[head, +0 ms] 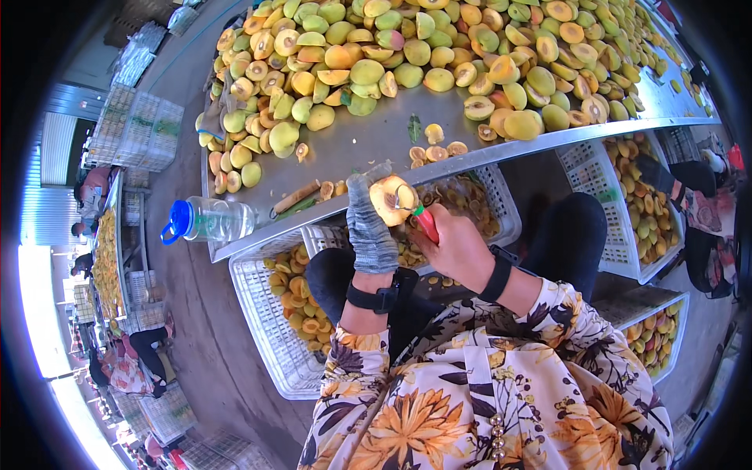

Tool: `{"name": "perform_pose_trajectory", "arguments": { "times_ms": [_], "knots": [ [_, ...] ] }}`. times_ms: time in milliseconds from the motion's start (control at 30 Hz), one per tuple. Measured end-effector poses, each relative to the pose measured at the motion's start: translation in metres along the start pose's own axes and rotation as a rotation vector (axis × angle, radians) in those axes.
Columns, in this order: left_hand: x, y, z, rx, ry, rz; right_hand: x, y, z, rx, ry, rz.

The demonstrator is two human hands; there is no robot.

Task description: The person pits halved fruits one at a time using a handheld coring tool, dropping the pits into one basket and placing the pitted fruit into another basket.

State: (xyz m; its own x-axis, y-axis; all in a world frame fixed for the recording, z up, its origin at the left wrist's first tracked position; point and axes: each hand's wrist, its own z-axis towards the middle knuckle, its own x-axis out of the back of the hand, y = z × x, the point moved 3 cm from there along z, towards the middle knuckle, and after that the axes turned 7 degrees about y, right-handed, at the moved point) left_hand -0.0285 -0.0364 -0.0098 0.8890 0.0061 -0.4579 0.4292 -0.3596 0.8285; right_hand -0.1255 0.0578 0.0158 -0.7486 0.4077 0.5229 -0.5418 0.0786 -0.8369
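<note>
My left hand (371, 226), in a grey knit glove, holds a halved yellow stone fruit (390, 201) with its cut face showing. In my bare right hand (461, 244) is a pitting tool (425, 222) with a red and green handle; its curved metal loop lies against the middle of the cut face. Both hands are just in front of the metal table's edge (317, 216). Beyond them, a large heap of halved fruit (364, 70) covers much of the table. Several small cut pieces (436, 153) and a green leaf (414, 128) lie nearer the edge.
A clear bottle with a blue lid (214, 220) stands at the table's left corner, near a wooden-handled tool (298, 197). White plastic crates of fruit stand below left (258, 341) and right (611, 217). Another crate (508, 205) is under the table edge. A co-worker's gloved hand (654, 173) is at right.
</note>
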Motion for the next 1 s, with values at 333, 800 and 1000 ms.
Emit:
{"name": "perform_pose_trajectory", "arguments": {
  "times_ms": [333,800,1000],
  "knots": [
    [-0.019,-0.008,-0.017,-0.244,-0.053,0.280,0.002,0.011,-0.010,-0.074,-0.061,0.046],
    [-0.002,0.003,0.019,0.223,-0.695,0.526,-0.020,0.026,-0.021,-0.138,-0.313,0.117],
    [0.005,-0.009,-0.006,0.009,-0.215,0.159,-0.011,0.019,-0.014,-0.089,-0.268,0.199]
  ]
}}
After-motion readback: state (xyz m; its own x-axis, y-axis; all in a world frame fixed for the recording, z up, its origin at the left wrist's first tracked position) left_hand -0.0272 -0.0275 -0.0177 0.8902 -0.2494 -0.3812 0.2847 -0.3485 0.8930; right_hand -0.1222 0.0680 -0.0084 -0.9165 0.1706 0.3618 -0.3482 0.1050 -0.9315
